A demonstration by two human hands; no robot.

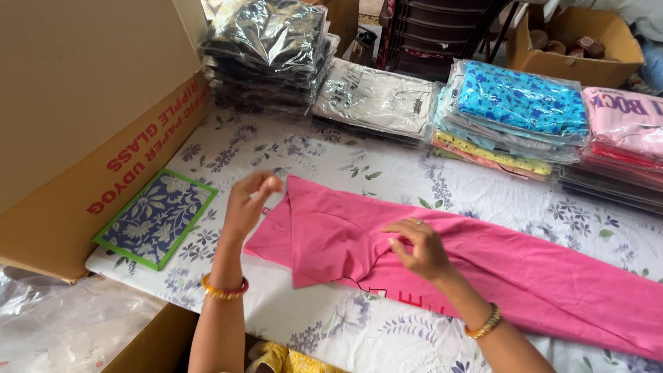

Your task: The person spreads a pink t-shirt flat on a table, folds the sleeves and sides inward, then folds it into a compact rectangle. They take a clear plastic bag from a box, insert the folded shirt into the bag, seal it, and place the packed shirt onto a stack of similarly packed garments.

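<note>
A worktop (387, 173) covered by a white cloth printed with purple flowers and green leaves is seen from above, in a room crowded with packed clothing and cardboard boxes.

The fingers (399, 243) of the right hand (418, 250) are pinched on a fold of the long bright pink cotton garment (483, 266), near its middle, where the cloth is gathered into creases. The fingers (266, 184) of the left hand (247, 204) are curled loosely above the garment's upper left corner; whether any cloth is caught between them cannot be told. An orange and gold bangle (224, 288) is worn on the left wrist and a gold bangle (483, 323) on the right.

The pink garment is laid flat on the worktop, stretched from its folded-over left end out toward the right edge of the view. A flat rectangular piece of blue cloth with white flowers and a green border (155, 217) is placed just left of the garment. Further left of it, a large brown cardboard box with red lettering (83, 117) is leaned at the worktop's edge.

Behind the garment, along the far side, stacks of folded clothes in clear plastic bags are ranged: a tall dark stack (269, 52), a low white one (376, 97), a stack topped in blue floral print (511, 114), and a pink-topped stack (625, 131). An open cardboard box (573, 41) is set beyond those.
</note>
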